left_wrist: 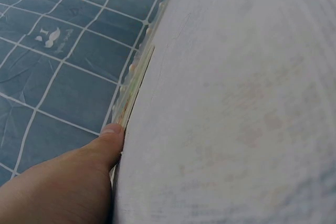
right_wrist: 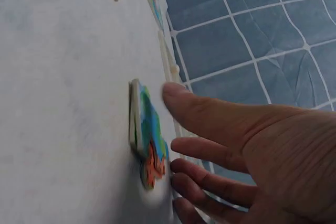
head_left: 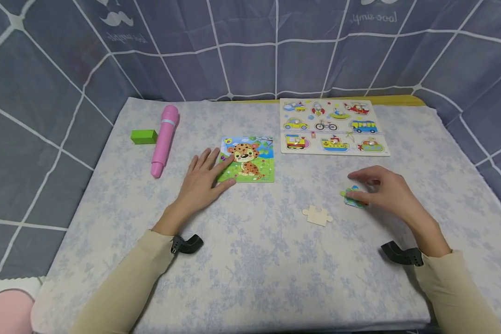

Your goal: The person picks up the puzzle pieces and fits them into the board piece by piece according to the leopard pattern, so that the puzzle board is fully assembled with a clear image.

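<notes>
My left hand rests with spread fingers on the left side of a leopard jigsaw puzzle. In the left wrist view the thumb lies at the puzzle's edge. On the right, my right hand hovers by a colourful jigsaw piece, its thumb and fingers apart around it. The right wrist view shows a gap between the thumb and this blue, green and orange piece. Left of that hand lies a pale jigsaw piece, plain side up.
A wooden vehicle peg board lies at the back right. At the back left are a pink toy microphone and a green block. A grey checked curtain hangs behind the cloth-covered table. Something pink and white stands at the lower left.
</notes>
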### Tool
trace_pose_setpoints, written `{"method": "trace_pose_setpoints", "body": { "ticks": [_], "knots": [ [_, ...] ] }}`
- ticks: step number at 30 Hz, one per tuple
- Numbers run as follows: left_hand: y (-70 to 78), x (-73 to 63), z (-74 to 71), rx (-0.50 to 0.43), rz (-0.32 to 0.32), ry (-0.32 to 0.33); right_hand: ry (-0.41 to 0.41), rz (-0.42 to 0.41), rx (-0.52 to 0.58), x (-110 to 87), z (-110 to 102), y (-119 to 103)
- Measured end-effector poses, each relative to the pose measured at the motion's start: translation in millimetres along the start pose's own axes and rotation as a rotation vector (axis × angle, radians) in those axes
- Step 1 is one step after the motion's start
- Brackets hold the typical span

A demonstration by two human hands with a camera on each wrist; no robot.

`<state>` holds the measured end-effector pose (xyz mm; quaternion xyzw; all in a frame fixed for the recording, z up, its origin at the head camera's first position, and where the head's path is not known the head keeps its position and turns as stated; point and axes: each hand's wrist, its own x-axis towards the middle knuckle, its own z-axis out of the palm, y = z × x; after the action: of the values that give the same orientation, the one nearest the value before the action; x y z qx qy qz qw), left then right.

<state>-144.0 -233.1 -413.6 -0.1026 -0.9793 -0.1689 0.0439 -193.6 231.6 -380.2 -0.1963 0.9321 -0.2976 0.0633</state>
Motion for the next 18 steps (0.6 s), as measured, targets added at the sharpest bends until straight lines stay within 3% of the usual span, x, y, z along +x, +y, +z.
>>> {"method": "trace_pose_setpoints", "body": {
  "ticks": [6,18],
  "knots": [
    [0.0,0.2,-0.6,0.005,-0.005,0.0,0.025,-0.098,-0.089,-12.8,2,6],
    [-0.2,0.0,0.5,0.004,0.005,0.004,0.063,-0.053,-0.016,-18.2,4,6]
  ]
}}
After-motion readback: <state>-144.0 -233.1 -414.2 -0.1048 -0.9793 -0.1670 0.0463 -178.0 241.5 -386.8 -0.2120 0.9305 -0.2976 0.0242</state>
